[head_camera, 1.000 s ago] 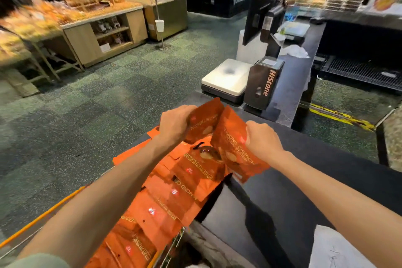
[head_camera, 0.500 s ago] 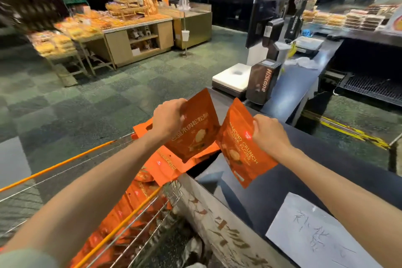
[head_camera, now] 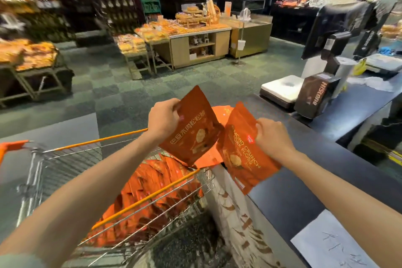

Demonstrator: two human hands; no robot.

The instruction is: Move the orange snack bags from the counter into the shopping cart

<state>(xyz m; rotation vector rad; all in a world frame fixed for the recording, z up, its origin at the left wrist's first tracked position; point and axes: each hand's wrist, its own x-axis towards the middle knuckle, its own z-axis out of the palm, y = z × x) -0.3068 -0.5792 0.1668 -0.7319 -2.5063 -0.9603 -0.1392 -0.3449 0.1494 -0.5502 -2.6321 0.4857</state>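
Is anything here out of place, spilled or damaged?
Nothing stands out. Each hand, left and right, holds an intact orange bag; more bags lie piled in the cart.

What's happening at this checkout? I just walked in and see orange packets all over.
A person is moving orange snack bags from the black counter into the shopping cart. The left hand grips one bag over the cart; the right hand grips another bag at the counter's edge. Many bags already lie in the cart, and a few remain on the counter behind the held ones.
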